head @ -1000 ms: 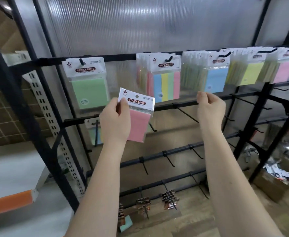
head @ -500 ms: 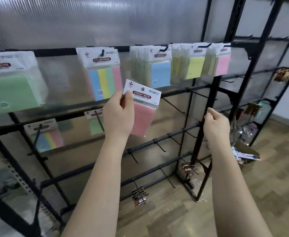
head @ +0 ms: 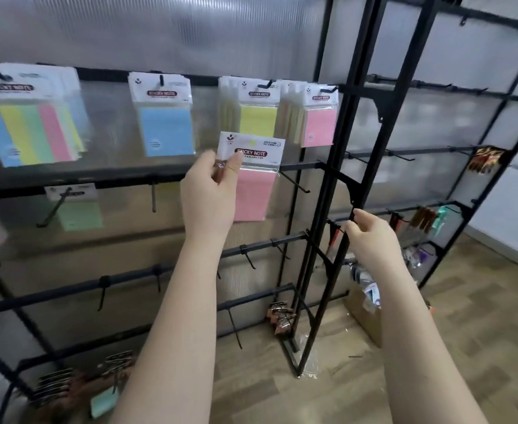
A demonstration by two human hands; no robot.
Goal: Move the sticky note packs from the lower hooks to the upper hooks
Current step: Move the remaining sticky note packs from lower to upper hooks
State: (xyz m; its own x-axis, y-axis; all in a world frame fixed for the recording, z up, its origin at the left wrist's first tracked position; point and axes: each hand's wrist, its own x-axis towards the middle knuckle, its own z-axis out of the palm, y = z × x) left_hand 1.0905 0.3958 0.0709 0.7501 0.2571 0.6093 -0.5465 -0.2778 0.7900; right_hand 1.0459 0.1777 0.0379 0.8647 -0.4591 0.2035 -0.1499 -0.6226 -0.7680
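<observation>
pink pack point(head: 253, 182) carried right toward pink upper hook, right hand point(head: 371, 237) dropped to lower frame

2 hands point(head: 212, 194), 1 held pink pack point(head: 253, 179), 4 upper-row pack stacks point(head: 163, 117), 1 lower green pack point(head: 77, 206)

Pink pack point(head: 253, 191) with white, red-labelled header; hung packs point(head: 166, 130) blue, yellow, pink, striped; black rack point(head: 337, 166).

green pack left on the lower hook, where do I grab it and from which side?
Take the green pack by its white header card, pinching below the hole, coming from the front. It hangs flat facing out, and the hook slants out toward the viewer, so it probably has to slide forward off the tip.
</observation>
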